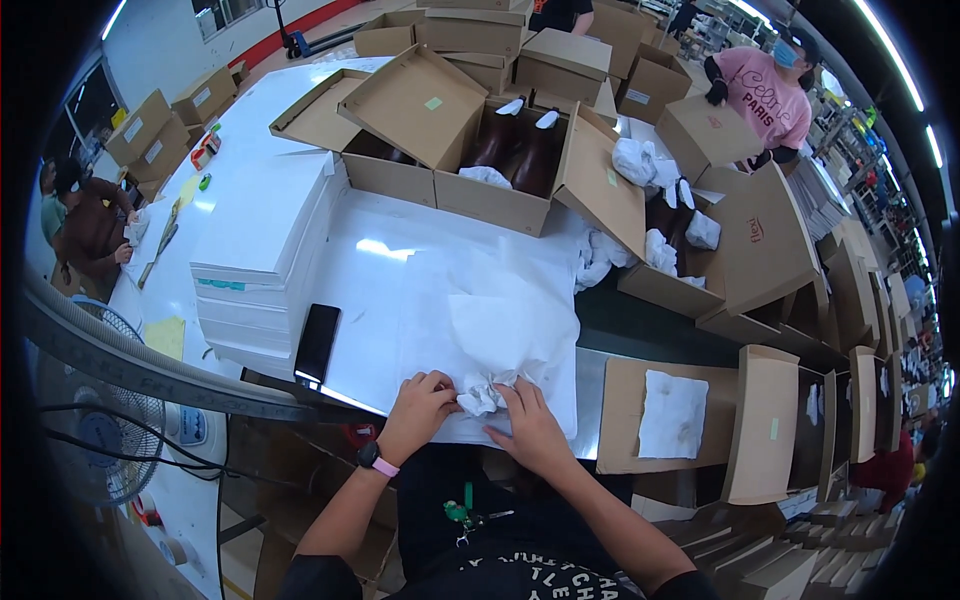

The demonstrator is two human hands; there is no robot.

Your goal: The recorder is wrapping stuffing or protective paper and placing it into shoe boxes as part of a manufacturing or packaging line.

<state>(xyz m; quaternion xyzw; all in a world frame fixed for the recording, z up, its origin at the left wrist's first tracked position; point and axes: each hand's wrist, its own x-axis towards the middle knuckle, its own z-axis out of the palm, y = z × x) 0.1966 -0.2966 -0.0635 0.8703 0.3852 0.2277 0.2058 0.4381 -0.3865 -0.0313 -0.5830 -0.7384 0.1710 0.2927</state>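
Note:
On the white table before me lies a sheet of thin white tissue paper [510, 320], its near end crumpled into a bunch. My left hand [418, 405] pinches the bunch from the left, with a dark watch and pink band on the wrist. From the right, my right hand [528, 418] grips the same crumpled end, thumb apart from the fingers. More flat white sheets lie under the tissue. Beyond it stands an open cardboard box [490, 200] with dark brown boots and white paper stuffing inside.
A tall stack of white paper [250, 260] and a black phone [317, 343] sit at left. Another open boot box [670, 275] rests on a dark green conveyor [640, 325] at right. More boxes line the right side. A fan [105, 440] stands lower left. Co-workers are farther off.

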